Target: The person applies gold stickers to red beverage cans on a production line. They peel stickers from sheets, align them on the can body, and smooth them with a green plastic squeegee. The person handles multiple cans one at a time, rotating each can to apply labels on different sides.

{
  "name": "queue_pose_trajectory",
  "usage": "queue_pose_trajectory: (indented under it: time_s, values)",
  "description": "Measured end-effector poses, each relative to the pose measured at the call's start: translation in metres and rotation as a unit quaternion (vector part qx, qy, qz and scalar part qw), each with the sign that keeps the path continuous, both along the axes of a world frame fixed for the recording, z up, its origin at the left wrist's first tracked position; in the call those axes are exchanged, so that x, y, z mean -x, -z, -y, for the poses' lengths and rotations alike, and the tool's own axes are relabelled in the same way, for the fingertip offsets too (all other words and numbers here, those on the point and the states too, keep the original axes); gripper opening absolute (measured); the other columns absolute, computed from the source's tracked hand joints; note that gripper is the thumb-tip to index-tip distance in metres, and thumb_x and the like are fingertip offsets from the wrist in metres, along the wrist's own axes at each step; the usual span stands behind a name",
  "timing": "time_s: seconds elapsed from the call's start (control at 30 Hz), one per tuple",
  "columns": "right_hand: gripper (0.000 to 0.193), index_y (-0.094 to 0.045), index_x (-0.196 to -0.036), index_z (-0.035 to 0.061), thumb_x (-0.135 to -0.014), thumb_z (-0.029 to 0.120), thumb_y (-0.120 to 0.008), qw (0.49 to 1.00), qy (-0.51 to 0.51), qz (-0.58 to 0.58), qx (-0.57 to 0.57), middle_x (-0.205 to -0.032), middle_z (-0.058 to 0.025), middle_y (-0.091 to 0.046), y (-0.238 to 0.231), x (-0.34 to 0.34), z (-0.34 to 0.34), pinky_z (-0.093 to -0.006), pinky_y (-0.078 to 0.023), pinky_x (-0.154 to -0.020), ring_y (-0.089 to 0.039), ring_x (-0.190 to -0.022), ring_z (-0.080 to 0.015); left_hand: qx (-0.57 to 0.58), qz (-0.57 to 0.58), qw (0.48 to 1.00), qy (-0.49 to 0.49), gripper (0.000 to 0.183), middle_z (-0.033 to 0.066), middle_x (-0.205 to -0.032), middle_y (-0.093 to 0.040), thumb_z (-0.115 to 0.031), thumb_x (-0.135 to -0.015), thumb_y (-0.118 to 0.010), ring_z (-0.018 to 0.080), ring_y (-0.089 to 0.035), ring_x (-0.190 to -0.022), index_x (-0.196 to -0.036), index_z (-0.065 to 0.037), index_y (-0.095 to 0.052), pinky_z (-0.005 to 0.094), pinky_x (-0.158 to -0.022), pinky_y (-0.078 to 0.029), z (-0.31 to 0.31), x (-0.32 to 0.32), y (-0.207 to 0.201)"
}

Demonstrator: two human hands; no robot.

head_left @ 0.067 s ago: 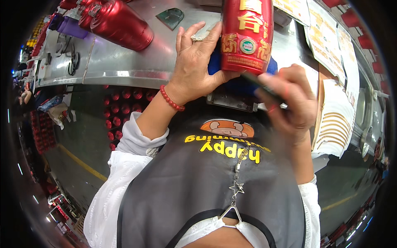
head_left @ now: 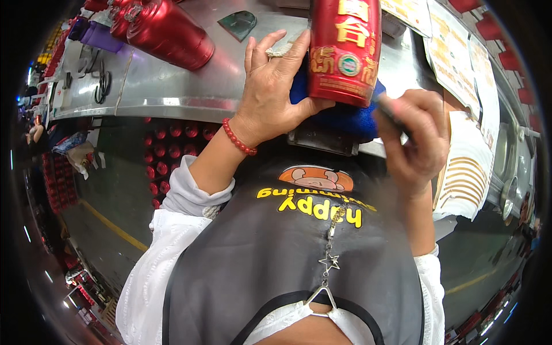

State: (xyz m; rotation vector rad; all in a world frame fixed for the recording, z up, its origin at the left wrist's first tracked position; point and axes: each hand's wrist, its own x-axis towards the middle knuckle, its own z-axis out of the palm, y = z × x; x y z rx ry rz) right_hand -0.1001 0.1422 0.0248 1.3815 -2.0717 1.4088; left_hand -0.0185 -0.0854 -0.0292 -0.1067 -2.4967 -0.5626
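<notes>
A red bottle (head_left: pixel 343 72) with gold lettering and a round green-white emblem lies on a blue cloth (head_left: pixel 351 121), its base toward me. My left hand (head_left: pixel 273 86) steadies it from the left: fingertips along its side, thumb against the base edge. A small white scrap of cloth (head_left: pixel 279 50) sits between those fingers. Just right of the base, my right hand (head_left: pixel 418 135) is closed around a slim dark tool (head_left: pixel 394 118), apart from the bottle. Motion blur hides the tool's kind.
Glossy red bottles (head_left: pixel 169 34) and a purple one (head_left: pixel 102 38) lie at the left of the metal table (head_left: pixel 172 92). A dark green flat piece (head_left: pixel 237 25) rests behind my left hand. On the right are printed sheets (head_left: pixel 460 57) and a white tray of curved gold strips (head_left: pixel 464 172).
The right hand and tool have moved right, away from the bottle's base edge. The bottle has shifted or turned slightly to the right; the left hand has stayed in place.
</notes>
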Motion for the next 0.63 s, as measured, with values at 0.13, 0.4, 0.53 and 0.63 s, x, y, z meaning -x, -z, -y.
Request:
queue_pose_trajectory:
  time_s: [0.13,0.4,0.53,0.63]
  values:
    - [0.045,-0.073,-0.103,0.0042,-0.060,-0.003,-0.082,0.993,-0.081,-0.068,-0.046,-0.091,-0.0086,-0.058,-0.002,-0.006,0.007,-0.0322,-0.049,-0.069,-0.056,-0.077,-0.0236,-0.022,-0.012,1.000,0.004,0.105,0.0126,-0.097,-0.071,-0.062,-0.077,-0.075,0.0365,-0.039,-0.137,-0.154,-0.003,-0.034,0.0587,-0.116,-0.011,-0.002,0.003,0.000]
    - [0.035,-0.072,-0.103,0.0023,-0.070,-0.001,-0.083,0.992,-0.086,-0.088,-0.002,-0.091,-0.0074,-0.062,0.011,0.012,0.000,-0.0289,-0.045,-0.063,-0.054,-0.073,-0.0187,-0.068,0.033,0.997,0.024,0.102,0.0184,-0.116,-0.066,-0.065,-0.083,-0.068,0.0370,-0.037,-0.137,-0.154,-0.001,-0.032,0.0560,-0.116,-0.018,-0.001,0.000,-0.001]
    - [0.024,-0.070,-0.099,0.0011,-0.078,0.002,-0.081,0.994,-0.032,0.095,0.032,-0.088,-0.0075,-0.062,0.012,0.009,-0.008,-0.0246,-0.042,-0.064,-0.054,-0.073,-0.0151,-0.330,0.093,0.935,0.092,0.099,0.0210,-0.142,-0.048,-0.064,-0.088,-0.064,0.0362,-0.034,-0.139,-0.153,0.002,-0.031,0.0473,-0.114,-0.028,0.002,-0.004,-0.012]
    - [0.022,-0.064,-0.112,0.0010,-0.096,0.014,-0.070,0.930,-0.007,0.349,0.117,-0.093,-0.0088,-0.065,0.019,-0.002,-0.007,-0.0206,-0.045,-0.073,-0.060,-0.079,-0.0146,-0.339,0.109,0.932,0.064,0.097,0.0209,-0.152,-0.037,-0.063,-0.090,-0.063,0.0353,-0.033,-0.140,-0.153,0.002,-0.030,0.0431,-0.113,-0.032,0.000,0.003,-0.016]
